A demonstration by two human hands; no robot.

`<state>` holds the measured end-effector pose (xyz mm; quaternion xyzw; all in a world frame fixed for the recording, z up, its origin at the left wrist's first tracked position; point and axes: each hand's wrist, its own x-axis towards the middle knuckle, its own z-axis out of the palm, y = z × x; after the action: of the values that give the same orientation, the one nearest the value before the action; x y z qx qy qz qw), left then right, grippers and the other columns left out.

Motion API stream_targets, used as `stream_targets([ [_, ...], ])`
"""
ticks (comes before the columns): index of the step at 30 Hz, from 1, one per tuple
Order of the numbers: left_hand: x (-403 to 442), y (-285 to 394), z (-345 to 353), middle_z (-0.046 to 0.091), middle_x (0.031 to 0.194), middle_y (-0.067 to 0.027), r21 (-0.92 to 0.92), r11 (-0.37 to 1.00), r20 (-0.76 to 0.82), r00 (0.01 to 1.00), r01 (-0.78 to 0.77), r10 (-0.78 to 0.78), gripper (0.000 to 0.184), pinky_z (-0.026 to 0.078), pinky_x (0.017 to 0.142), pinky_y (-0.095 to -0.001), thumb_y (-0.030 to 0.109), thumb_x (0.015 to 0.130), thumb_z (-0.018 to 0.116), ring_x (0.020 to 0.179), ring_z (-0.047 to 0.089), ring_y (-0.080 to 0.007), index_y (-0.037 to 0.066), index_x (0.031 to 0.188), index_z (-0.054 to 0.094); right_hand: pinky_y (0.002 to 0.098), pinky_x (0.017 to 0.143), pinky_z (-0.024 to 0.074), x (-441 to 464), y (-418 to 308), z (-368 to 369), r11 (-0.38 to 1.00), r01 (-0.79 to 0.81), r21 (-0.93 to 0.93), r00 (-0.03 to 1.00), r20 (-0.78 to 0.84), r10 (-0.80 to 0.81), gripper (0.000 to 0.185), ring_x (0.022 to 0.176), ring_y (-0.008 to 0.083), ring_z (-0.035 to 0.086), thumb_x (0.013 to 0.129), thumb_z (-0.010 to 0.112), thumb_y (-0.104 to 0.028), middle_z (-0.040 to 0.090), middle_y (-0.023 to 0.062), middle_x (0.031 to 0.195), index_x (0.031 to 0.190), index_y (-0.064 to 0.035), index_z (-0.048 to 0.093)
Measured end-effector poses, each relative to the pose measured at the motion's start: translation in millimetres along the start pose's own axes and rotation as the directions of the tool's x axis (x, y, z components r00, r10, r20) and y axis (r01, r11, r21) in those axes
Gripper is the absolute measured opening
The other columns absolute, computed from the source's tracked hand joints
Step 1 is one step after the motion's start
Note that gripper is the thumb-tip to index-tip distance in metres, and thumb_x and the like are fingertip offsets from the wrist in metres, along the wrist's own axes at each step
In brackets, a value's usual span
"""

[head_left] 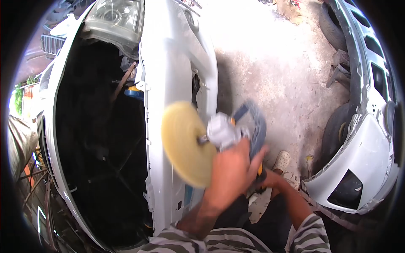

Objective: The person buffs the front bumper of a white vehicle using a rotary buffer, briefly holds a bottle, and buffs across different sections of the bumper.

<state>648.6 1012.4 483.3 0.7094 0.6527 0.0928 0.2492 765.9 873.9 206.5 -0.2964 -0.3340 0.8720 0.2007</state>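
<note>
- Judging progress is hard: the round yellow pad (182, 141) of the grey-headed power tool (223, 128) tilts over the glossy white car bumper (172, 76), left; contact and finished area are unclear.
- Left hand (233, 164) wraps the tool's head, forearm reaching far.
- Right hand (270, 179), partly hidden, lies nearer; its closure cannot be told.
</note>
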Motion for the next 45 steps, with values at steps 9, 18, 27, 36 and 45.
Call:
stream_targets([
  [9, 0, -9, 5, 0.058, 0.062, -0.0218, -0.107, 0.994, -0.016, 1.0, 0.008, -0.01, 0.035, 0.046, 0.05, -0.0426, 0.028, 0.089, 0.072, 0.056, 0.061, -0.0404, -0.002, 0.079, 0.058, 0.0298, 0.068, 0.0526, -10, -16, -9, 0.988, -0.148, -0.036, 0.989, -0.026, 0.147, 0.039, 0.078, 0.0112, 0.065, 0.069, 0.08, -0.01, 0.069, 0.0013, 0.088, 0.105, -0.0035, 0.068],
  [18, -53, 12, -7, 0.061, 0.064, -0.021, -0.13, 0.976, 0.08, 0.983, 0.176, -0.167, 0.033, 0.048, 0.051, -0.0409, 0.029, 0.089, 0.072, 0.057, 0.063, -0.0375, -0.001, 0.082, 0.06, 0.0315, 0.084, 0.0528, -41, 2, -5, 0.977, -0.074, -0.201, 0.996, 0.03, 0.081, 0.05, 0.089, 0.0163, 0.067, 0.064, 0.084, -0.013, 0.072, 0.0052, 0.099, 0.11, -0.0028, 0.067],
  [27, -47, 3, -12, 0.06, 0.062, -0.0185, -0.134, 0.991, -0.108, 0.994, 0.004, -0.018, 0.03, 0.046, 0.049, -0.0401, 0.025, 0.085, 0.076, 0.054, 0.06, -0.0377, 0.0, 0.078, 0.059, 0.0329, 0.081, 0.0534, -30, -39, -27, 0.938, -0.034, -0.344, 0.999, 0.012, 0.041, 0.049, 0.09, 0.0159, 0.068, 0.066, 0.084, -0.018, 0.072, 0.0079, 0.099, 0.11, -0.0028, 0.067],
  [36, -11, -25, -5, 0.061, 0.065, -0.0188, -0.254, 0.966, -0.097, 0.992, 0.055, -0.082, 0.031, 0.047, 0.053, -0.0417, 0.028, 0.083, 0.076, 0.058, 0.061, -0.0384, 0.002, 0.077, 0.061, 0.0341, 0.091, 0.0502, -14, -49, -28, 0.987, -0.019, -0.161, 0.985, -0.175, -0.009, 0.075, 0.103, 0.0165, 0.062, 0.06, 0.091, -0.018, 0.065, 0.005, 0.114, 0.125, -0.0023, 0.057],
  [45, -64, -44, -5, 0.063, 0.072, -0.0124, -0.301, 0.949, -0.115, 0.992, -0.089, 0.057, 0.028, 0.049, 0.057, -0.0453, 0.03, 0.073, 0.077, 0.066, 0.064, -0.0338, 0.01, 0.086, 0.063, 0.0362, 0.101, 0.0455, 25, -115, -83, 0.893, -0.038, -0.449, 0.999, -0.008, 0.039, 0.094, 0.119, 0.021, 0.056, 0.056, 0.093, -0.019, 0.06, 0.0094, 0.128, 0.136, -0.0011, 0.047],
])
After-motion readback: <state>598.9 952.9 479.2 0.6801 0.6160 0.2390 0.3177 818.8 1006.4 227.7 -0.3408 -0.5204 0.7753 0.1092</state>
